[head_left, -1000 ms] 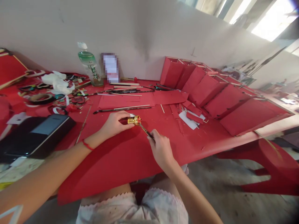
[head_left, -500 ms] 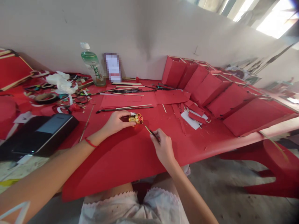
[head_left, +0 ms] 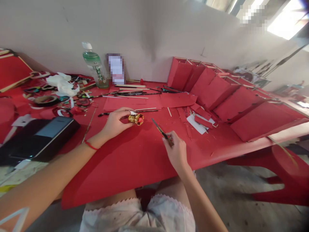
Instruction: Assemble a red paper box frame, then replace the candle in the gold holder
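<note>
My left hand (head_left: pixel 118 121) grips a small gold cup-shaped piece (head_left: pixel 133 119) with a scalloped rim, tipped so its mouth faces right. Something red shows inside that mouth. Between the fingers and thumb of my right hand (head_left: pixel 175 149) is a craft knife (head_left: pixel 162 131), its blade pointing up and left. A short gap separates the blade tip from the gold piece. Both hands are above the red-covered table (head_left: pixel 125 161).
Red paper boxes (head_left: pixel 217 88) line the right back. A bottle (head_left: pixel 96 69) and a phone (head_left: pixel 116 69) stand by the wall. Thin sticks (head_left: pixel 131 93), red paper scraps (head_left: pixel 202 117), a tape roll (head_left: pixel 47 101) and a black device (head_left: pixel 45 138) lie about. A red stool (head_left: pixel 287 164) stands right.
My right hand has drawn the knife away to the right, and its blade now shows in full. My left hand has shifted slightly up and left, with the gold piece's mouth turned more toward me.
</note>
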`<state>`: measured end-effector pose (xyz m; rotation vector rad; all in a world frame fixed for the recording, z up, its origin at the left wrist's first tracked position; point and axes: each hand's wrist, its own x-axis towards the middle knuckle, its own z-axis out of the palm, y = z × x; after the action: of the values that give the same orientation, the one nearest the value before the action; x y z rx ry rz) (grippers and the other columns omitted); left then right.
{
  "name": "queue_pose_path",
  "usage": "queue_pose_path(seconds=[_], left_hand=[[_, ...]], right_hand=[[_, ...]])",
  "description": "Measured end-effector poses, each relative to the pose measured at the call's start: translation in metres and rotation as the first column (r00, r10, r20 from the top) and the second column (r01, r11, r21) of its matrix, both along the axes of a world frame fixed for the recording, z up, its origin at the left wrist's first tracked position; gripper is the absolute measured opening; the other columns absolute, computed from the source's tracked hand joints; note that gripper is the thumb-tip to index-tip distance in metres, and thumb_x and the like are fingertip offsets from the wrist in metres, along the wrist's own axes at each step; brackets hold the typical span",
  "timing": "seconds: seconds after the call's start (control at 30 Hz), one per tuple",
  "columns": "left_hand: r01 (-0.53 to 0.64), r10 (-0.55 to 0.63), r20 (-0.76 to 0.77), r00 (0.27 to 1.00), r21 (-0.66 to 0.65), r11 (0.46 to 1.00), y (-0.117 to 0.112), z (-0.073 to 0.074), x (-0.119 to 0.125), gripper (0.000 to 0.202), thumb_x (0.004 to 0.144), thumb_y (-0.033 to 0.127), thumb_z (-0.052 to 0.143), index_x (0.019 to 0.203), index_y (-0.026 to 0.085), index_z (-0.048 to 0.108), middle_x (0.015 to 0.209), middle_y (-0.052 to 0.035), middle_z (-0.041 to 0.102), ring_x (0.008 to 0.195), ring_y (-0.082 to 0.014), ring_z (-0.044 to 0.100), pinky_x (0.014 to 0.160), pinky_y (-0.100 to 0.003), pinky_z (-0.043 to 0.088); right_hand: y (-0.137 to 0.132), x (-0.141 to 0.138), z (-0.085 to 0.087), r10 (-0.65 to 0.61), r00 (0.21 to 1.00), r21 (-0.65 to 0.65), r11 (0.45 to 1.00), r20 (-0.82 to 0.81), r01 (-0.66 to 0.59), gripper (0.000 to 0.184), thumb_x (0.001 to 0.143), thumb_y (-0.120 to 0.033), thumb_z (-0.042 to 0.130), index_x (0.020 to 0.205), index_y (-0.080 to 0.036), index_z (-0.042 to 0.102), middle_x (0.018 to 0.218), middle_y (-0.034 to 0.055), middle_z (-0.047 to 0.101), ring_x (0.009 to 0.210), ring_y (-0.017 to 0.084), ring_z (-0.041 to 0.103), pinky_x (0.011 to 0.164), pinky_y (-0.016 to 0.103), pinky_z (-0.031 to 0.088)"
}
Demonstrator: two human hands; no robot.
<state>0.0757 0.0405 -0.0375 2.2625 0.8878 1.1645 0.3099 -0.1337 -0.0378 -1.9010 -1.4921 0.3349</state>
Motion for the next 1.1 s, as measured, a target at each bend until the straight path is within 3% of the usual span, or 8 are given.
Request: queue_pose_path(seconds=[0.13,0.43,0.63,0.73,0.83,0.93,1.03,1.1], left_hand=[[-0.012,0.014,-0.045,0.999,0.048,0.999,-0.002,0.003,0.000,0.027,0.081,0.042,0.072,0.099,0.022,0.076,0.113,-0.0085,0.074,0.105,-0.0251,0.070,0.100,-0.039,0.055],[0.004,0.011,-0.096,0.995,0.152,0.988,-0.005,0.004,0.001,0.021,0.086,0.033,0.063,0.101,0.023,0.075,0.117,-0.0073,0.074,0.107,-0.0224,0.071,0.100,-0.036,0.056],[0.013,0.025,-0.149,0.988,0.249,0.968,-0.005,0.001,-0.001,0.020,0.090,0.026,0.057,0.099,0.022,0.074,0.119,-0.0080,0.073,0.109,-0.0215,0.070,0.099,-0.035,0.056],[-0.044,0.080,-0.123,0.989,0.277,0.960,-0.005,0.001,-0.002,0.019,0.091,0.023,0.056,0.098,0.021,0.073,0.120,-0.0085,0.072,0.111,-0.0221,0.069,0.102,-0.036,0.055],[-0.132,0.145,-0.046,0.988,0.218,0.967,-0.003,0.001,-0.003,0.017,0.088,0.027,0.062,0.100,0.019,0.072,0.117,-0.0090,0.072,0.109,-0.0231,0.068,0.101,-0.038,0.054],[-0.191,0.186,0.082,0.979,0.056,0.980,0.004,-0.005,-0.005,0.035,0.081,0.040,0.073,0.108,0.019,0.068,0.113,-0.0089,0.069,0.105,-0.0236,0.067,0.095,-0.037,0.057],[-0.181,0.197,0.203,0.959,-0.094,0.979,0.015,-0.012,-0.008,0.052,0.073,0.053,0.080,0.109,0.019,0.065,0.111,-0.0081,0.065,0.100,-0.0220,0.066,0.088,-0.035,0.059],[-0.172,0.201,0.236,0.951,-0.136,0.976,0.020,-0.015,-0.010,0.054,0.069,0.056,0.082,0.104,0.018,0.065,0.108,-0.0074,0.064,0.097,-0.0209,0.065,0.086,-0.034,0.058]], right_hand=[[-0.001,-0.001,0.004,0.091,0.992,0.063,0.993,0.089,-0.097,0.018,0.095,-0.031,0.052,0.103,-0.020,0.063,0.086,0.0051,0.073,0.076,0.019,0.069,0.065,0.024,0.040],[0.013,-0.013,0.016,0.200,0.958,-0.023,0.980,0.205,-0.199,0.017,0.099,-0.027,0.049,0.107,-0.021,0.063,0.095,0.0045,0.072,0.076,0.017,0.066,0.061,0.023,0.033],[0.021,-0.015,0.023,0.203,0.915,-0.159,0.975,0.348,-0.156,0.015,0.099,-0.025,0.051,0.107,-0.022,0.064,0.093,0.0033,0.071,0.068,0.016,0.063,0.056,0.026,0.023],[0.017,-0.007,0.024,0.167,0.917,-0.150,0.981,0.363,-0.119,0.014,0.098,-0.025,0.052,0.104,-0.021,0.064,0.091,0.0034,0.071,0.068,0.016,0.063,0.055,0.026,0.023],[0.010,0.001,0.024,0.141,0.946,-0.077,0.989,0.293,-0.123,0.014,0.098,-0.026,0.051,0.102,-0.020,0.064,0.088,0.0030,0.070,0.070,0.016,0.064,0.057,0.024,0.029],[0.003,0.002,0.023,0.212,0.958,-0.025,0.977,0.192,-0.211,0.013,0.096,-0.026,0.054,0.101,-0.021,0.065,0.088,0.0023,0.071,0.072,0.015,0.064,0.061,0.023,0.034],[0.001,0.000,0.021,0.327,0.931,-0.056,0.945,0.164,-0.323,0.010,0.094,-0.024,0.057,0.098,-0.022,0.066,0.088,0.0013,0.072,0.073,0.015,0.065,0.062,0.022,0.035],[0.002,-0.002,0.019,0.327,0.924,-0.104,0.944,0.198,-0.312,0.009,0.093,-0.022,0.059,0.097,-0.023,0.066,0.088,0.0013,0.073,0.073,0.016,0.066,0.061,0.023,0.033]])
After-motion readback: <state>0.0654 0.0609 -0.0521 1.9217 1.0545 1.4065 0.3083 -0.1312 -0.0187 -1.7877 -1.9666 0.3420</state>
